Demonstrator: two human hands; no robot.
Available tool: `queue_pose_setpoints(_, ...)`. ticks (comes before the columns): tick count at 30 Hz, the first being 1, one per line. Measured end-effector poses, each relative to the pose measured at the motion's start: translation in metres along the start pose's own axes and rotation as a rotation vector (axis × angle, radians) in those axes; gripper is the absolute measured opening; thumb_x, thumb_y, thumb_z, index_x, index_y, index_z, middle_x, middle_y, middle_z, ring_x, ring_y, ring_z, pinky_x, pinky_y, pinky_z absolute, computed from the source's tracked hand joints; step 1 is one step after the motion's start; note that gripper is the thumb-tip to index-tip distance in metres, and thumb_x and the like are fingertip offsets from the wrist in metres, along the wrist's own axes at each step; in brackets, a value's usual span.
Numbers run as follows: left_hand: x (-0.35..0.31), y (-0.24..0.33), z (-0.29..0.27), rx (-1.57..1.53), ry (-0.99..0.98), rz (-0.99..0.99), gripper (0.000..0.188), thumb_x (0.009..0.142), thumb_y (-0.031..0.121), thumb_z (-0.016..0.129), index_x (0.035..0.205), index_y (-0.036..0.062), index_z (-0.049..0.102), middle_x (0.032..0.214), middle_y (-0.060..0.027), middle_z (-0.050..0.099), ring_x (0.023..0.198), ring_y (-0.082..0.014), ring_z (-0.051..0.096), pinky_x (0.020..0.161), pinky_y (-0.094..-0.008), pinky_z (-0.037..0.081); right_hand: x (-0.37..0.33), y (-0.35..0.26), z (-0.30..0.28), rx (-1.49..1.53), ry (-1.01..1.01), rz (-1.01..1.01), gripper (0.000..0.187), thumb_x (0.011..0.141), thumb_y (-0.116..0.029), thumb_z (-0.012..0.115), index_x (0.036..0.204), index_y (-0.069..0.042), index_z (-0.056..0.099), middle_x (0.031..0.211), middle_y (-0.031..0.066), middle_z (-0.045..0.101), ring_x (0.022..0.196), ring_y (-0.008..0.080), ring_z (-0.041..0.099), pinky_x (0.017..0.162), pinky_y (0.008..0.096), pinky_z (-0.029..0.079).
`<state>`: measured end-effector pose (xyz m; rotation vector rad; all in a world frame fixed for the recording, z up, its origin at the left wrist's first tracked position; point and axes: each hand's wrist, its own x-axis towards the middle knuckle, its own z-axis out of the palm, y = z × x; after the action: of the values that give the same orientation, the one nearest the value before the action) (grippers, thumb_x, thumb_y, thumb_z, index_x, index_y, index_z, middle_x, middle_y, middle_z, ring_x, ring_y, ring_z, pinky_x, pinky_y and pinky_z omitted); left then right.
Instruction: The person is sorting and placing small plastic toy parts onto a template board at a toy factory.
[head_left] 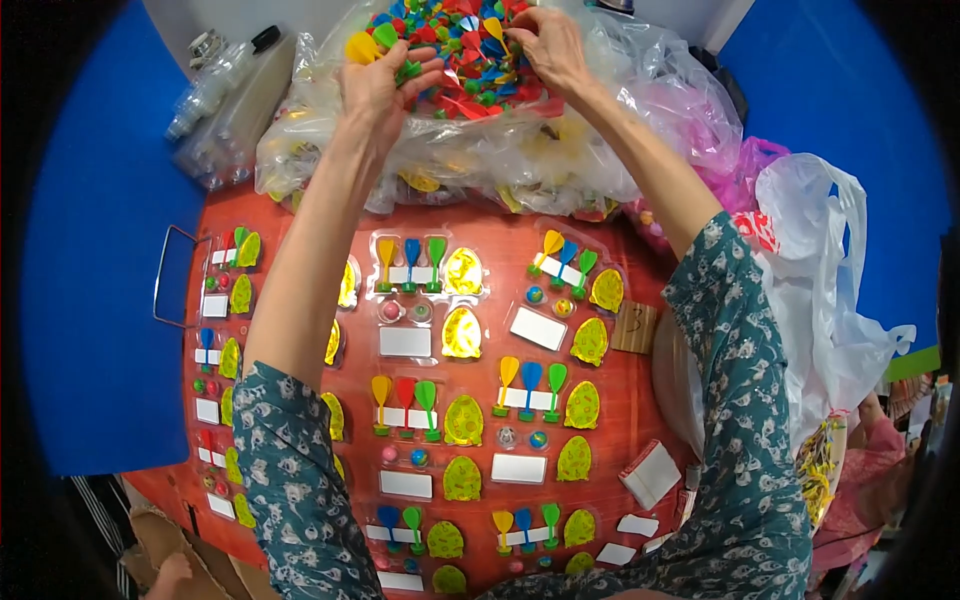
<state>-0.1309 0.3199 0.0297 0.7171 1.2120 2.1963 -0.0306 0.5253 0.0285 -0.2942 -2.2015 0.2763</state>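
Observation:
My left hand (376, 88) is half curled around a few small plastic toy darts. A yellow toy dart (362, 47) and a green toy dart (386, 35) stick out past the thumb. Between both hands lies a heap of red, blue, green and yellow toy darts (470, 75) in a clear plastic bag (440, 140). At the heap's right side, my right hand (552, 48) has its fingertips pinched against another yellow dart (494, 30). The exact grip there is partly hidden.
Clear blister trays with darts, balls, white cards (405, 342) and yellow egg shapes (463, 420) cover the red table (625, 395). A wooden block (634, 328) and white plastic bags (815, 260) are at right, clear containers (225, 105) at left. Another person's sleeve (875, 470) shows lower right.

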Motion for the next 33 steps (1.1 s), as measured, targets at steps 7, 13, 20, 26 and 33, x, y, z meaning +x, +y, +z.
queue_pose_setpoints(7, -0.003, 0.006, -0.007, 0.001, 0.029, -0.004, 0.032, 0.092, 0.014, 0.052, 0.11, -0.012, 0.048, 0.105, -0.024, 0.059, 0.093, -0.033, 0.062, 0.076, -0.0355, 0.057, 0.007, -0.029, 0.027, -0.378, 0.062, -0.083, 0.025, 0.076, -0.03, 0.068, 0.087, -0.008, 0.067, 0.081, 0.0148, 0.066, 0.077, 0.0315, 0.063, 0.066, 0.0423, 0.049)
queue_pose_setpoints(13, -0.006, 0.011, -0.01, -0.012, 0.03, -0.003, 0.033, 0.093, 0.013, 0.05, 0.112, -0.013, 0.046, 0.107, -0.0246, 0.058, 0.095, -0.0342, 0.061, 0.078, -0.0377, 0.057, 0.031, -0.01, 0.023, -0.216, 0.189, 0.128, 0.027, 0.071, -0.029, 0.061, 0.085, -0.007, 0.069, 0.08, 0.0168, 0.066, 0.075, 0.033, 0.064, 0.07, 0.0415, 0.05)
queue_pose_setpoints(20, -0.003, 0.012, -0.003, -0.171, 0.008, -0.018, 0.029, 0.091, 0.009, 0.051, 0.109, -0.0134, 0.046, 0.101, -0.0258, 0.059, 0.088, -0.035, 0.063, 0.073, -0.0373, 0.058, 0.03, 0.022, 0.027, 0.793, 0.145, 0.396, 0.014, 0.082, -0.015, 0.063, 0.086, -0.002, 0.063, 0.067, 0.0074, 0.063, 0.054, 0.0163, 0.058, 0.049, 0.0304, 0.047)
queue_pose_setpoints(26, 0.0, 0.016, -0.006, -0.126, -0.002, -0.019, 0.026, 0.089, 0.004, 0.052, 0.111, -0.0108, 0.046, 0.113, -0.0247, 0.055, 0.101, -0.0356, 0.058, 0.085, -0.0406, 0.055, 0.029, -0.035, 0.008, 1.289, -0.053, 0.49, 0.002, 0.083, -0.012, 0.061, 0.084, -0.01, 0.062, 0.071, 0.0022, 0.062, 0.057, 0.0115, 0.057, 0.047, 0.0252, 0.043)
queue_pose_setpoints(33, -0.012, 0.013, -0.016, -0.002, -0.056, -0.101, 0.017, 0.079, 0.006, 0.068, 0.092, 0.0028, 0.057, 0.08, -0.007, 0.06, 0.068, -0.0191, 0.062, 0.055, -0.03, 0.058, -0.004, -0.112, 0.021, 0.946, -0.182, 0.286, 0.031, 0.078, -0.018, 0.07, 0.1, 0.003, 0.066, 0.089, 0.0072, 0.067, 0.078, 0.0123, 0.061, 0.071, 0.0254, 0.049)
